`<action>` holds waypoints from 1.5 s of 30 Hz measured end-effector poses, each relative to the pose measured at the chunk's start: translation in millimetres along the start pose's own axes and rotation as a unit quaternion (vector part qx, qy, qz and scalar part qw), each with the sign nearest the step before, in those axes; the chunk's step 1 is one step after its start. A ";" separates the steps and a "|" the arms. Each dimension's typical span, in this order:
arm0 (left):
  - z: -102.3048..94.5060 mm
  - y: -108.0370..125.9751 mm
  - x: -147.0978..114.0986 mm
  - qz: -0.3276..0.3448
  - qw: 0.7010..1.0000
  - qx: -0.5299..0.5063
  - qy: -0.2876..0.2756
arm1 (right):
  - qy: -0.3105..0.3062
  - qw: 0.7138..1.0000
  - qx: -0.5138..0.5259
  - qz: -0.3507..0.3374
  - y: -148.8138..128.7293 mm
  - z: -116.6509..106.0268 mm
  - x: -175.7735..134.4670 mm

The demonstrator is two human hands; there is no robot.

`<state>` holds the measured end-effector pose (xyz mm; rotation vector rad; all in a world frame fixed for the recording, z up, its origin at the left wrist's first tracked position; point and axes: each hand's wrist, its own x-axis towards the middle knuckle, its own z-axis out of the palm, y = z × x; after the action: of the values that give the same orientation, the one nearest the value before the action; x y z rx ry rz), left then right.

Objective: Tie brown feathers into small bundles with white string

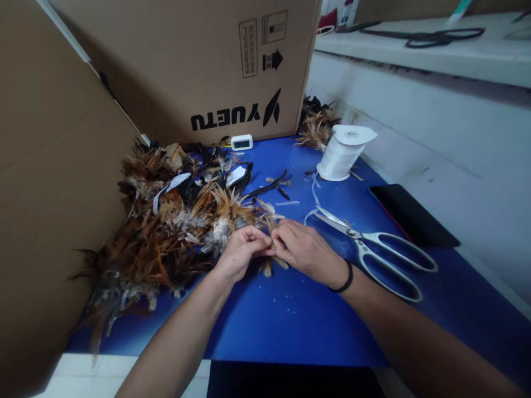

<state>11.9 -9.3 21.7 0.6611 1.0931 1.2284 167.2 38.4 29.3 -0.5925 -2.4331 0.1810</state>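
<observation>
My left hand point(244, 250) and my right hand point(301, 249) meet over the blue table, fingertips pinched together. Between them is a small bunch of brown feathers point(267, 271), whose ends stick out below and above the fingers. Part of the bunch is hidden behind my fingers. Left of my hands spreads a large heap of brown, black and grey feathers point(166, 232). Close to my right hand lie metal scissors point(357, 237), blades pointing to the upper left. White ribbon point(316, 190) runs from a spool point(340, 152) down to the scissor blades.
Cardboard boxes point(186, 66) wall off the back and left of the blue table point(290, 320). A small white digital display point(241, 142) stands at the back. A dark phone or tablet point(415, 215) lies at the right. Black scissors point(440, 37) rest on a white ledge.
</observation>
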 end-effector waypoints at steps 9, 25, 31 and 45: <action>-2.2 0.6 1.9 -0.026 0.999 -0.043 0.002 | -0.018 0.989 -0.118 -0.089 0.7 -1.3 0.9; -6.5 3.1 3.4 0.087 0.995 0.046 0.006 | -0.024 0.929 0.304 0.210 7.8 9.8 -0.5; -6.0 3.4 4.5 0.166 0.976 0.138 -0.003 | -0.028 0.889 0.374 0.263 11.3 14.4 -0.7; -4.2 -4.7 2.1 0.350 0.883 0.307 0.064 | -0.040 0.797 0.497 0.340 8.7 10.4 6.0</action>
<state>9.9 -9.1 15.4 1.5844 1.4298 1.5435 159.9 49.0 21.8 -0.8903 -1.6909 1.6646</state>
